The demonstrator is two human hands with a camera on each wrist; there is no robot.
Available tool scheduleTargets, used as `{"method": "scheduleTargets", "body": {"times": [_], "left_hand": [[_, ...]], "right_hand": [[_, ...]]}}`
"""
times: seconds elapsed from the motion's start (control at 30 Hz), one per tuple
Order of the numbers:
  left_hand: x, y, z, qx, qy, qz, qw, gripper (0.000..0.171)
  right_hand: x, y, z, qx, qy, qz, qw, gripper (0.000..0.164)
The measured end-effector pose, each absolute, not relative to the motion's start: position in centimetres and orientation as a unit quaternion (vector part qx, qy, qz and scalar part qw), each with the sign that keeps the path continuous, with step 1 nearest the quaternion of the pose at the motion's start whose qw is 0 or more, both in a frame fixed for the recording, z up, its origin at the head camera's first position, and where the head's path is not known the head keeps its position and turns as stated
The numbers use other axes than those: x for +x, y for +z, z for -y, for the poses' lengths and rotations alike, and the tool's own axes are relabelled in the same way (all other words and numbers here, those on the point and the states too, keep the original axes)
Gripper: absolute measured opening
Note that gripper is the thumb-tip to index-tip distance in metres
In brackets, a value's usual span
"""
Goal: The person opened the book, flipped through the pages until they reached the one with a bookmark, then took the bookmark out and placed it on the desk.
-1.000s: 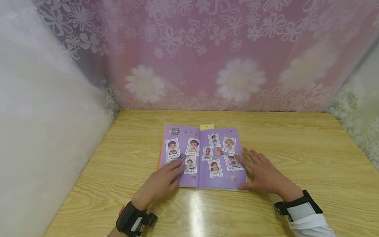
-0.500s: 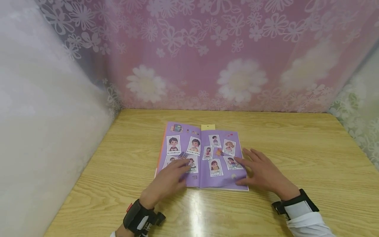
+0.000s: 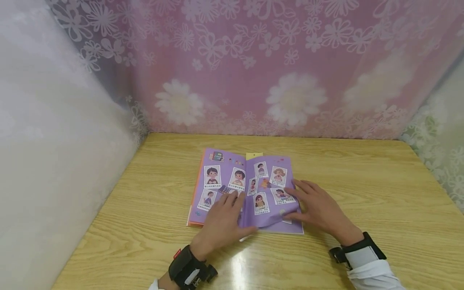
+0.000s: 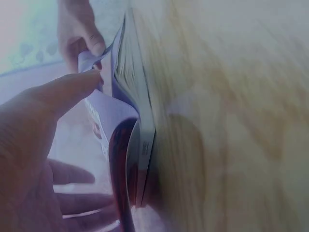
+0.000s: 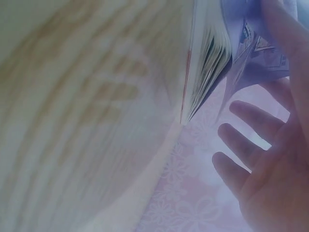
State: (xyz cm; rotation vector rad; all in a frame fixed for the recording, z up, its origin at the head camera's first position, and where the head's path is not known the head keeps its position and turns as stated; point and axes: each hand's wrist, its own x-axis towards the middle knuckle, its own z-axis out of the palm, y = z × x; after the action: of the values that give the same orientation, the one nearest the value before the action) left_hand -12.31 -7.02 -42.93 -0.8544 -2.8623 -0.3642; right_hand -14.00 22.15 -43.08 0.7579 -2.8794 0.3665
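An open picture book with purple pages and cartoon portraits lies on the wooden table. My left hand rests over the lower part of the left page near the spine, fingers extended and thumb reaching across the fold. With thumb and forefinger, my right hand pinches the right-hand page by its outer lower side. That page bows upward, baring a strip of the purple page beneath. In the right wrist view, the other fingers are spread apart beside the page block. The left wrist view shows the lifted page curving near my left thumb.
A yellow tab sticks out from the book's top edge. Behind the wooden table hangs a pink floral curtain, with a pale cloth along the left side. Each wrist wears a black camera strap.
My left hand has slid right across the left page toward the spine. The right-hand page, flat earlier, has been lifted at its lower corner by my right hand, which shifted slightly left.
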Motion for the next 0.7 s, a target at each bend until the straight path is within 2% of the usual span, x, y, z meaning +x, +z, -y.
{"method": "scheduleTargets", "body": {"times": [0.27, 0.5, 0.7], "left_hand": [[-12.4, -43.3, 6.7, -0.272, -0.116, 0.953, 0.069, 0.097], [-12.3, -43.1, 7.8, -0.265, -0.176, 0.946, 0.067, 0.089], [-12.1, -42.8, 8.5, -0.244, -0.187, 0.95, 0.052, 0.098]], "right_hand": [[-13.9, -42.8, -22.1, 0.25, 0.129, 0.956, 0.087, 0.08], [-13.6, -42.7, -22.3, 0.231, 0.138, 0.962, 0.052, 0.103], [-13.3, -43.0, -22.8, 0.215, 0.171, 0.961, 0.026, 0.115]]}}
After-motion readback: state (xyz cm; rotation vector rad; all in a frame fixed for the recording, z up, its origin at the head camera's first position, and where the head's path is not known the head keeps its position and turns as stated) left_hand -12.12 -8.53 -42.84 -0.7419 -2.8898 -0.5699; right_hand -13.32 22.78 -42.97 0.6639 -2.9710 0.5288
